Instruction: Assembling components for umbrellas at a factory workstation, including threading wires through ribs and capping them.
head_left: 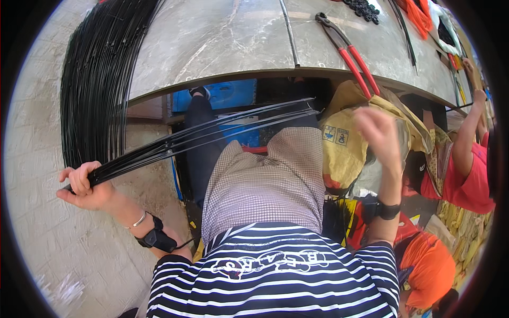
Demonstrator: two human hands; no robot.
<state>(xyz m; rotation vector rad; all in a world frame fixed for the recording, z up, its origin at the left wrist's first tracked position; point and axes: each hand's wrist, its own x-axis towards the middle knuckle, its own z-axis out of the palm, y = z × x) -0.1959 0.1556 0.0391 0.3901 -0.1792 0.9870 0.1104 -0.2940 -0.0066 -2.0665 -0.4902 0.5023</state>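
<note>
At the left, my left hand [87, 185] is closed round one end of a bundle of thin black jointed metal ribs [168, 146], which look like umbrella ribs. The bundle slants up and to the right across my lap, and its free ends fan out slightly. My right hand [377, 130] is raised at the right, in front of a yellow-brown sack [344, 153]. Motion smears its fingers, so I cannot make out whether they hold anything. Just above that hand are the red handles of a pair of long-handled cutters [354, 61].
A thick sheaf of black rods [95, 85] hangs over the left end of the grey table [212, 42]. On the tabletop lie a thin metal rod [290, 34] and a pile of small black parts [362, 9]. Two other people work at the right, one in red [461, 177], one in orange [428, 267].
</note>
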